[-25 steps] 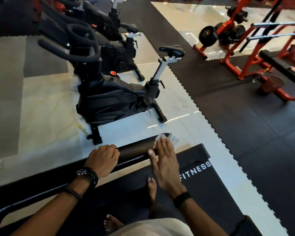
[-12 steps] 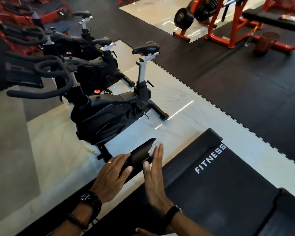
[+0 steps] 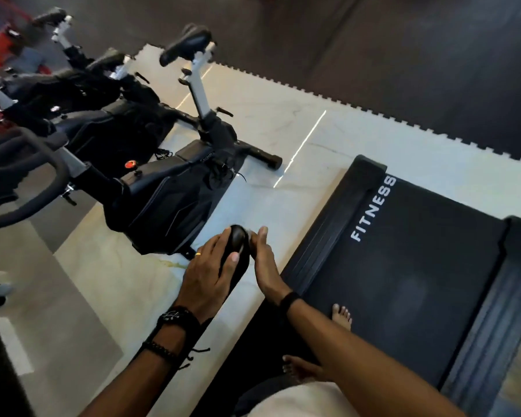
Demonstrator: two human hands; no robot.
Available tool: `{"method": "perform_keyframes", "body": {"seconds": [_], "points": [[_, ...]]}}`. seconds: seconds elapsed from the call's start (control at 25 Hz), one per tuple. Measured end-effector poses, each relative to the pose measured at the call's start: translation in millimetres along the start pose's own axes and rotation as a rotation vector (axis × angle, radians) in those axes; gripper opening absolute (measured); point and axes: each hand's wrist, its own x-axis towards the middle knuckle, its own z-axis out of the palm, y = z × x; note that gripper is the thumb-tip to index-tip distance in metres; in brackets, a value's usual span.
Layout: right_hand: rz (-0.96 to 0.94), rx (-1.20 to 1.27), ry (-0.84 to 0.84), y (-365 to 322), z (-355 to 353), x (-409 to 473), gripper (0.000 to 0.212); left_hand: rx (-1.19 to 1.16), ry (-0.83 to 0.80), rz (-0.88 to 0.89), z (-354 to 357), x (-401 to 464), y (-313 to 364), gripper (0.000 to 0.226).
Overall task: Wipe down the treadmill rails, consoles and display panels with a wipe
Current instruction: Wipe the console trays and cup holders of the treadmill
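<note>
I stand on a black treadmill whose belt (image 3: 403,266) reads FITNESS. Its left rail (image 3: 238,237), a black padded bar, ends in a rounded tip just ahead of me. My left hand (image 3: 206,275) grips the rail near that tip, thumb on the right side and fingers over the left. My right hand (image 3: 265,266) lies with straight fingers against the rail's right side. A sliver of the white wipe (image 3: 251,232) shows between its fingertips and the rail; the rest of the wipe is hidden.
A row of black spin bikes (image 3: 169,200) stands close on the left, on pale marble floor. Dark interlocking floor mats (image 3: 403,70) lie beyond the treadmill's end. My bare feet (image 3: 342,316) are on the belt.
My head has turned, so the rail now points away from me. Both hands have slid out to the rail's tip, and the wipe is now almost hidden under my right fingers.
</note>
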Motion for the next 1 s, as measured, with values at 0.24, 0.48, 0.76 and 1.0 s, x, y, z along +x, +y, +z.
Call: {"method": "perform_keyframes", "body": {"seconds": [0.24,0.48,0.76,1.0], "points": [[-0.027,0.148,0.084,4,11,-31,0.063,-0.019,0.005,-0.017,-2,-3,2,0.064],[-0.012,0.033,0.147,24,13,-31,0.064,-0.043,0.007,-0.017,-3,-3,5,0.066],[-0.015,-0.027,0.245,29,40,-45,0.088,-0.116,0.002,-0.003,-2,-4,1,0.068],[-0.044,-0.029,0.356,20,94,-75,0.091,-0.342,-0.043,-0.048,-3,-1,-15,0.068]]}}
